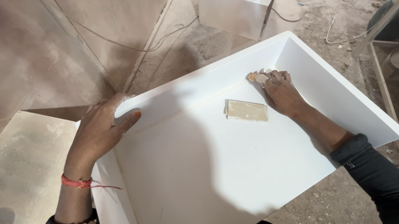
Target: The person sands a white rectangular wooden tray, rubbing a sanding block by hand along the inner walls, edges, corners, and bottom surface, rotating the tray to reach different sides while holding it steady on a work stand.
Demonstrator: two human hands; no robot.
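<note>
Left hand: the left hand (97, 132) grips the near-left corner of the white tray (336, 97), fingers wrapped over the top of the rim and thumb pointing inward along the wall; it is clamped on the rim, steadying the piece.
Wrist: a red thread bracelet (79, 182) sits above a dark sleeve cuff.
Support: the tray rests partly on a dusty board (13, 171) at the left and hangs out over the floor at the right.
Tray axis: the tray's long axis runs from lower left to upper right, its open face turned up at the camera, and the far corner points away toward the floor beyond.
Sanding block: a small tan rectangular block (247, 110) lies flat on the tray's inner floor, just left of the right hand, untouched; its long side runs nearly left to right, tipped slightly down at the right.
Right hand: the right hand (281, 91) lies inside the tray near the far wall, fingertips curled onto a small pale-orange piece (256, 77) pressed at the inner edge; the fingers look closed on it, though what it is cannot be told.
Doing it well: judged from the grip, keep the left hand firm so the overhanging tray does not rock, and keep the right fingertips flat into the corner seam.
Beyond: a white box (235, 7) stands on the dusty floor (308, 21), with a thin cable (152, 43) trailing past it.
</note>
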